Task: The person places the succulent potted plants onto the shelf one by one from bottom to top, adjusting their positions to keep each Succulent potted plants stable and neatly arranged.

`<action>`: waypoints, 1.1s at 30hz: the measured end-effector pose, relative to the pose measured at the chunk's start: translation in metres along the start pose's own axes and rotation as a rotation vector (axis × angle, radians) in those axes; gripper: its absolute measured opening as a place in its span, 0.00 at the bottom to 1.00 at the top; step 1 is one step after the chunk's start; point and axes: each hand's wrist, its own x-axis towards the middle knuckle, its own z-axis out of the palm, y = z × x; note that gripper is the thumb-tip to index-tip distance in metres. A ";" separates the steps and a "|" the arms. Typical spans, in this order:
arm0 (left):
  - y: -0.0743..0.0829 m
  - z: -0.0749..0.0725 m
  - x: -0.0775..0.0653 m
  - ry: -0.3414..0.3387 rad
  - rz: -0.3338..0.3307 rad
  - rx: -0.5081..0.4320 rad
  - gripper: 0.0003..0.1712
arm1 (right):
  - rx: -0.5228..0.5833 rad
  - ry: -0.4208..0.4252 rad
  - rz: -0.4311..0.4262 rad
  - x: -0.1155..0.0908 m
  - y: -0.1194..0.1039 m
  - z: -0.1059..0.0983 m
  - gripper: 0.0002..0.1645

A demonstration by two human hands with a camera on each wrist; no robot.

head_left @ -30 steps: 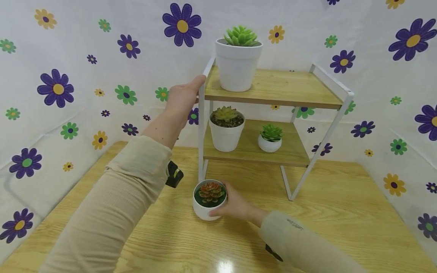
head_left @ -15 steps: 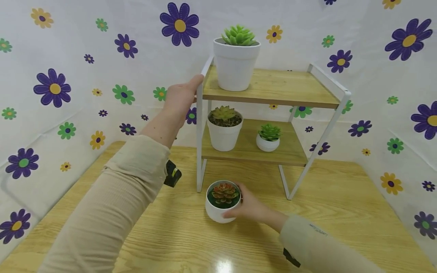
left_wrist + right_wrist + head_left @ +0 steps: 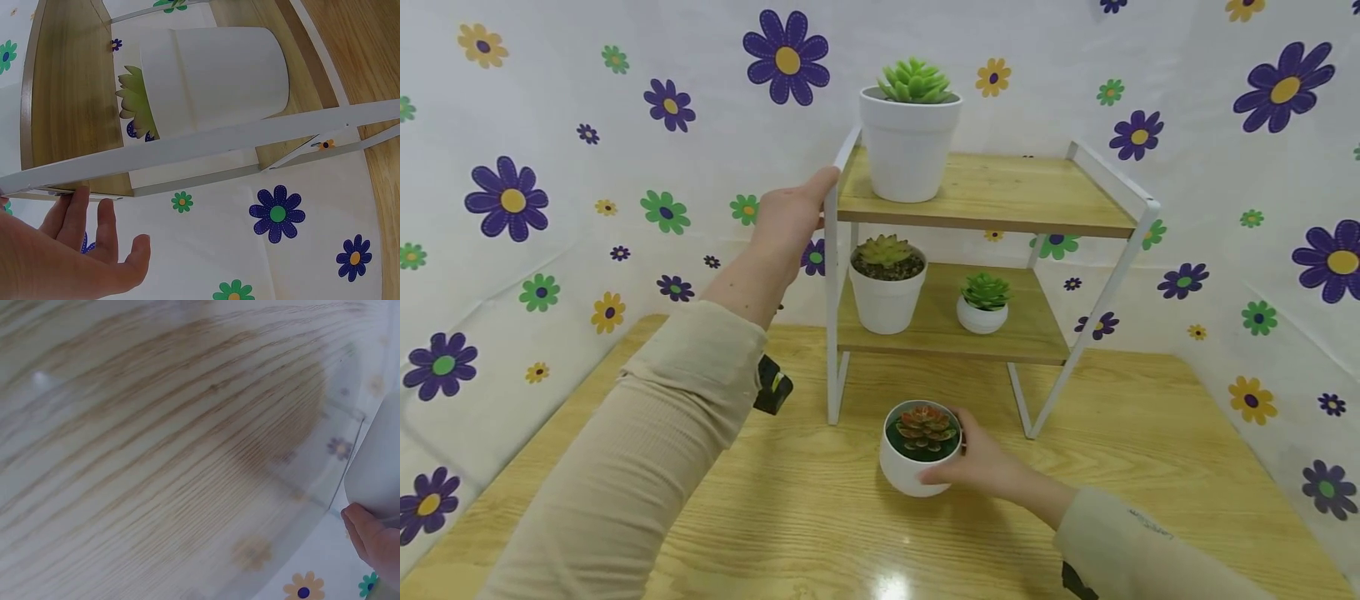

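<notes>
My right hand (image 3: 988,462) holds a white round pot with a reddish-green succulent (image 3: 901,473) by its right side, low over the table in front of the shelf. In the right wrist view, the fingers (image 3: 369,534) lie against the white pot wall (image 3: 378,469). My left hand (image 3: 784,218) grips the upper left corner of a two-tier shelf's white metal frame (image 3: 832,292), thumb on the front. Its fingers reach around at the upper board's edge in the left wrist view, near the frame post (image 3: 206,140).
A tall white pot with a bright green succulent (image 3: 910,150) stands on the top board. On the lower board (image 3: 1033,333) are a white pot with a yellowish succulent (image 3: 887,300) and a small round potted succulent (image 3: 982,317). Flower-patterned cloth (image 3: 625,167) surrounds the wooden table (image 3: 760,508).
My right hand has carried the potted reddish succulent to the right and slightly toward me. My left hand keeps its grip on the shelf frame; the view has shifted slightly.
</notes>
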 end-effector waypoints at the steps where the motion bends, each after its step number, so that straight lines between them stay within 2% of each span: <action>1: 0.000 0.000 0.000 0.002 0.000 0.000 0.33 | -0.002 0.001 0.005 -0.002 0.000 -0.003 0.60; 6: 0.000 0.001 0.001 0.005 -0.003 0.012 0.33 | -0.041 0.044 0.007 -0.010 0.004 -0.013 0.59; 11: 0.000 -0.002 0.000 0.018 -0.006 0.036 0.33 | -0.050 0.063 -0.041 -0.013 0.004 -0.020 0.55; 23: -0.001 -0.005 0.000 0.019 -0.011 0.054 0.33 | -0.019 0.047 -0.028 -0.023 0.000 -0.034 0.57; 30: -0.001 0.000 0.000 0.015 -0.001 0.060 0.33 | -0.024 0.035 -0.035 -0.035 -0.009 -0.055 0.57; 33: -0.001 0.001 0.000 0.014 -0.001 0.064 0.33 | -0.056 0.054 -0.075 -0.039 -0.013 -0.065 0.57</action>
